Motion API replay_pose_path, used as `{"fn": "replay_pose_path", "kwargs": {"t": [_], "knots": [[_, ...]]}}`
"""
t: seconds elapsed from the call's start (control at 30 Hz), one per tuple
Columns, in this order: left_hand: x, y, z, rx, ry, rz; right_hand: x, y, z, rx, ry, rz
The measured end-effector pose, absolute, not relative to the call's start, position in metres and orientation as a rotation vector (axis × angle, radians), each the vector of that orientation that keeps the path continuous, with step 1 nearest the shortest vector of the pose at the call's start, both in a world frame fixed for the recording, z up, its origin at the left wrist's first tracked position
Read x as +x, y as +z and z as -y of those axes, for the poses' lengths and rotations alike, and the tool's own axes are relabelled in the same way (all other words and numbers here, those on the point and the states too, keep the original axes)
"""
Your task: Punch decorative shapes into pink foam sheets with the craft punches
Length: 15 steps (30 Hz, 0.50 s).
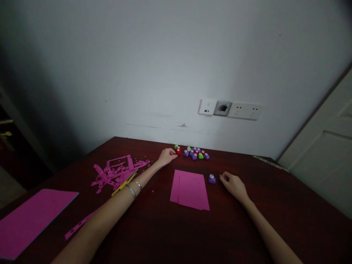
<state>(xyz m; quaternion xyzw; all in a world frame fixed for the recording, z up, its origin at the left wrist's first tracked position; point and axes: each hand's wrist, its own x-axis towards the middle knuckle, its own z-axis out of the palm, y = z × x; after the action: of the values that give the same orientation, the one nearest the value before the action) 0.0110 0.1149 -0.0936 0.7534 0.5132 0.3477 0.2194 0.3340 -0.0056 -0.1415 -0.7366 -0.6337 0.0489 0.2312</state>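
My left hand (167,157) reaches to the back of the table, its thumb and forefinger a little apart beside a red craft punch (178,151). Whether the fingertips touch that punch I cannot tell. A green punch (176,146) stands just behind it. My right hand (233,185) rests on the table with loosely curled fingers and nothing visible in them. Just left of it stands a single purple punch (212,179), apart from the fingers. Between my hands lie overlapping pink paper sheets (192,190).
Several purple, green and red punches (194,156) cluster near the wall. On the left are pink paper scraps (110,178), a yellow utility knife (123,183) partly behind my forearm, a pink strip (78,227) and a larger pink sheet (35,220). Wall sockets (244,110) sit above.
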Motion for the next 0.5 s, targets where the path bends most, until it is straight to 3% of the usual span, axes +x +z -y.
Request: {"fn": "replay_pose_path", "kwargs": {"t": [0.23, 0.5], "knots": [[0.022, -0.117, -0.175, 2.076, 0.855, -1.546, 0.334, -0.141, 0.006, -2.049, 0.116, 1.751], [0.033, -0.126, -0.187, 2.117, 0.713, -1.596, 0.336, -0.142, 0.005, -2.055, 0.112, 1.750]]}}
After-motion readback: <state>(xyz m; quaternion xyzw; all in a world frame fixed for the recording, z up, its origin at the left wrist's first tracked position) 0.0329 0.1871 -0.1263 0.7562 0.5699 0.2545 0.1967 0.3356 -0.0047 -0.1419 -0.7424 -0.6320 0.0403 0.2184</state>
